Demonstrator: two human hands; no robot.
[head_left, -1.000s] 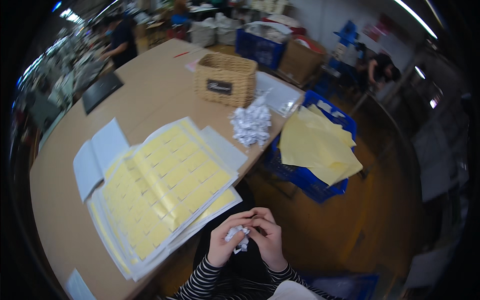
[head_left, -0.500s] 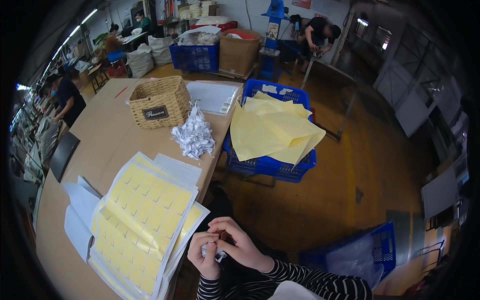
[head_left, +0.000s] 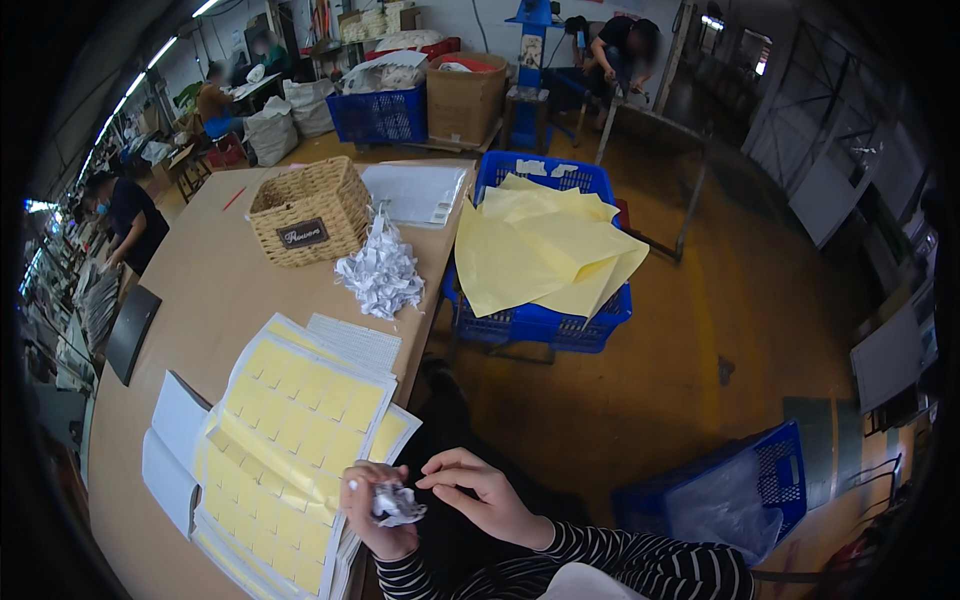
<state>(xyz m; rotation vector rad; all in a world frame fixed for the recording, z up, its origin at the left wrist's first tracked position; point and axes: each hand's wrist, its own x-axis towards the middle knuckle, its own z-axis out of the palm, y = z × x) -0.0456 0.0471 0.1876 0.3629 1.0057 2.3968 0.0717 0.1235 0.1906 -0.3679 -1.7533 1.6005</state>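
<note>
My left hand is closed around a small bunch of white paper strips, over the near edge of the table. Just to its right, my right hand is apart from the bunch, its fingers stretched out and nothing visible in them. Beside my left hand lie stacked yellow sheets with white borders, marked in a grid of small cut corners. Farther back is a heap of white paper strips, in front of a woven basket with a dark label plate.
The brown table carries a dark flat panel and a plastic-wrapped white pack. Right of it, yellow sheets cover a blue crate. Another blue crate with clear plastic stands at the lower right. Several people work farther off.
My hands have come apart. The left has moved left with the paper strips, while the right has stayed near its place with its fingers now extended. The view has shifted slightly.
</note>
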